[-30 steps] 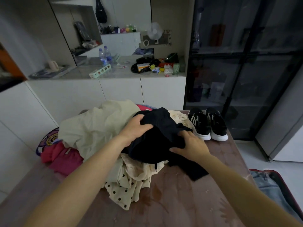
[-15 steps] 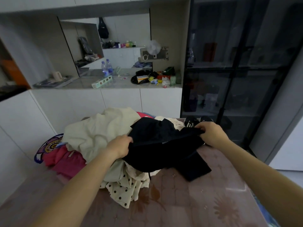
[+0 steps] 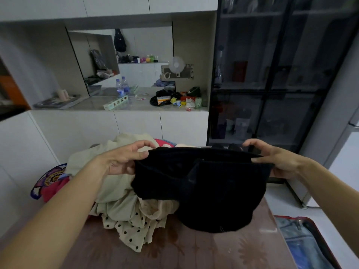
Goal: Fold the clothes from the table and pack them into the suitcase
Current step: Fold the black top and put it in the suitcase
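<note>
Pink cloth [image 3: 52, 189] sits at the left edge of the pile on the desk [image 3: 194, 253]. Next to it a cream garment [image 3: 108, 175] lies heaped over a dotted one [image 3: 132, 228] that spills toward the lower middle of the frame. Right of that, the left hand [image 3: 120, 162] is raised over the pile, its fingers [image 3: 136, 146] and thumb pinching the upper left corner of a black garment [image 3: 204, 181]. This garment is stretched across the centre of the frame, its top edge pulled fairly straight between the two hands, and its lower part hangs and appears to reach the desk (it is too dark to tell what kind of garment it is). At its upper right corner the right hand [image 3: 279, 162] pinches the edge likewise, thumb on the near side and fingers behind. In the lower right corner the suitcase [image 3: 291, 217] lies open below the desk, with blue denim [image 3: 297, 237] in it.

The step in hand looks like spreading the black garment for folding. With most of the pile unfolded, the task seems early. The next move likely calls for laying the garment flat on the bare desk in front of the pile, corners level, without the hanging part bunching or catching the dotted cloth.
</note>
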